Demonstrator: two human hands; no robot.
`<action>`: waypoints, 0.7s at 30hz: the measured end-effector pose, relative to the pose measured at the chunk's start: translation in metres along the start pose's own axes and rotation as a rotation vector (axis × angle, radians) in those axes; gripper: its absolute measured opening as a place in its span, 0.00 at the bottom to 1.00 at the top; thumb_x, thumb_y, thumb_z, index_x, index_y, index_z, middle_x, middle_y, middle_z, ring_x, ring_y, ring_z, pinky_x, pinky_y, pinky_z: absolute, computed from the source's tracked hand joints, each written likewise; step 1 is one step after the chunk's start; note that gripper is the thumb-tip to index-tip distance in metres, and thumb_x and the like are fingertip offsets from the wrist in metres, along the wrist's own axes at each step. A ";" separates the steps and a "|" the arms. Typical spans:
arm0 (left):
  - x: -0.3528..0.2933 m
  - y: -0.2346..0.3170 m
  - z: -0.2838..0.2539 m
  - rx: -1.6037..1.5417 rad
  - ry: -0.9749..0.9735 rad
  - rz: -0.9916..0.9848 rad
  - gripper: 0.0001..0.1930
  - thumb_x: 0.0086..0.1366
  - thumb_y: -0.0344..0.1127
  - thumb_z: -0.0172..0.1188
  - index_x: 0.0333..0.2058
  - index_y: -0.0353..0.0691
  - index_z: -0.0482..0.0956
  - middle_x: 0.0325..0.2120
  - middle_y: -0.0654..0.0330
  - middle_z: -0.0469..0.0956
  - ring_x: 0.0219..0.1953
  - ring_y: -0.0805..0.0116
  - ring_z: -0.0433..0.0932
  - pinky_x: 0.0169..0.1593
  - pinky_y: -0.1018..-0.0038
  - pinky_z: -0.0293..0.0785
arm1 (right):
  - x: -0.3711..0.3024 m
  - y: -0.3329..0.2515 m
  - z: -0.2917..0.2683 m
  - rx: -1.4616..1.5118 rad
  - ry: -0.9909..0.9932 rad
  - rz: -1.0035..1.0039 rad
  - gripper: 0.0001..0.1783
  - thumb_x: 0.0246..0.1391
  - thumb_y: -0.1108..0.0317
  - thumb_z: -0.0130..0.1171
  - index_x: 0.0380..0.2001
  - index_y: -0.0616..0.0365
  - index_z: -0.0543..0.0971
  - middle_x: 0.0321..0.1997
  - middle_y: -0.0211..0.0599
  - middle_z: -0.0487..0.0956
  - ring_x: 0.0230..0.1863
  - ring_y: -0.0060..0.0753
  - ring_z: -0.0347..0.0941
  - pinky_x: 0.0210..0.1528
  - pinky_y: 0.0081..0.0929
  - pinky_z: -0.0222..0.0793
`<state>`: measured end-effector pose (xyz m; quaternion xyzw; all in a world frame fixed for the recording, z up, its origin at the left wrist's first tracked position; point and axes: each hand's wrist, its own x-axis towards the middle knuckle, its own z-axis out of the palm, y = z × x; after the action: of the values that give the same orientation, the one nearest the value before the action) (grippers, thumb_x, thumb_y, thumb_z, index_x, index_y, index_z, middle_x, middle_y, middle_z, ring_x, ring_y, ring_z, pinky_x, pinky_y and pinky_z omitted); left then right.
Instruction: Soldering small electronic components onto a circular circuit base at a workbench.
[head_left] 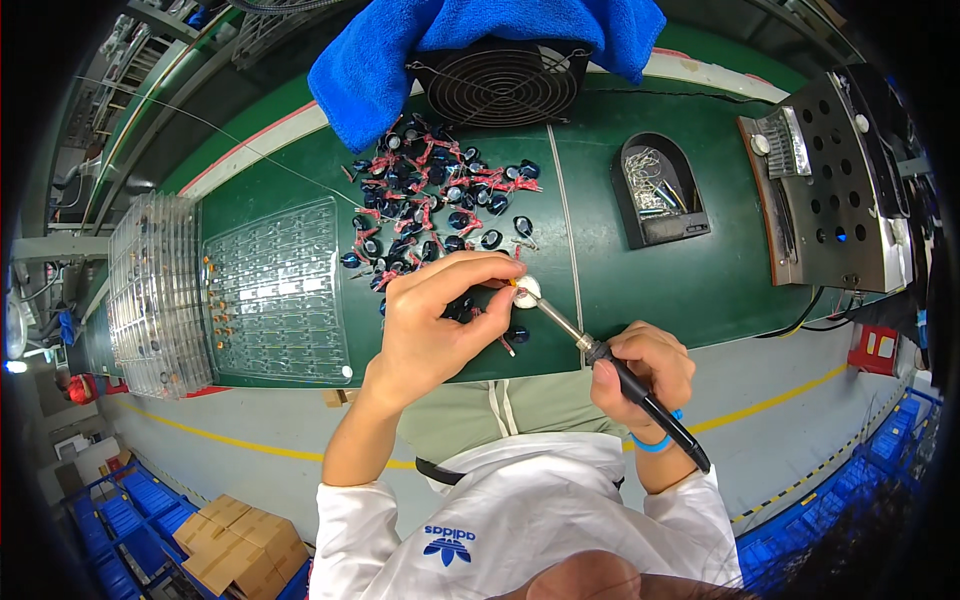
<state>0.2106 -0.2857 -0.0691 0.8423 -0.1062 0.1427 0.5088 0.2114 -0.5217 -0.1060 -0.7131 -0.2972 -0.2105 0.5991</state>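
- Head view: left hand [430, 320] fingers pinch a small white round part [527, 290], just below the component pile [435, 200] on the green counter [640, 290].
- Right hand [645, 375] fingers grip the soldering iron [620, 375]; its tip touches the part.
- Clear tray [275, 290] lies left of the pile.

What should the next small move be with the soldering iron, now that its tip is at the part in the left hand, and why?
Probably hold the soldering iron steady on the joint for a moment, then draw it back. The right hand grips it like a pen, its tip meets the small round white part pinched in the left hand above the green table. Whether solder has flowed is too small to tell.
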 end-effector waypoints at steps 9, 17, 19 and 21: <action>0.001 0.001 0.000 0.016 0.002 0.002 0.12 0.54 0.18 0.70 0.39 0.32 0.88 0.38 0.55 0.88 0.40 0.65 0.88 0.46 0.74 0.83 | 0.002 -0.002 0.001 -0.024 0.000 0.012 0.11 0.40 0.77 0.72 0.26 0.61 0.78 0.18 0.32 0.73 0.17 0.32 0.71 0.20 0.24 0.63; 0.000 0.002 0.000 0.015 0.000 0.005 0.12 0.54 0.18 0.70 0.39 0.33 0.88 0.38 0.55 0.89 0.40 0.65 0.88 0.46 0.74 0.83 | 0.000 -0.002 0.000 -0.038 -0.015 0.010 0.12 0.38 0.78 0.72 0.26 0.60 0.77 0.19 0.33 0.75 0.17 0.32 0.72 0.20 0.25 0.64; -0.001 0.000 0.000 0.016 0.001 0.002 0.13 0.54 0.18 0.70 0.39 0.33 0.88 0.38 0.55 0.89 0.40 0.65 0.88 0.46 0.74 0.83 | -0.001 0.000 -0.001 -0.055 -0.041 -0.029 0.13 0.46 0.72 0.72 0.30 0.61 0.75 0.19 0.35 0.76 0.16 0.32 0.72 0.21 0.26 0.67; -0.002 -0.001 -0.001 0.027 -0.006 0.032 0.13 0.54 0.18 0.69 0.40 0.33 0.86 0.38 0.54 0.88 0.39 0.63 0.88 0.44 0.72 0.84 | -0.001 0.002 -0.003 -0.074 -0.066 -0.070 0.16 0.54 0.67 0.71 0.34 0.63 0.72 0.19 0.36 0.76 0.16 0.33 0.72 0.21 0.27 0.70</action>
<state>0.2094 -0.2845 -0.0702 0.8476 -0.1193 0.1495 0.4949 0.2119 -0.5247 -0.1073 -0.7306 -0.3333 -0.2185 0.5544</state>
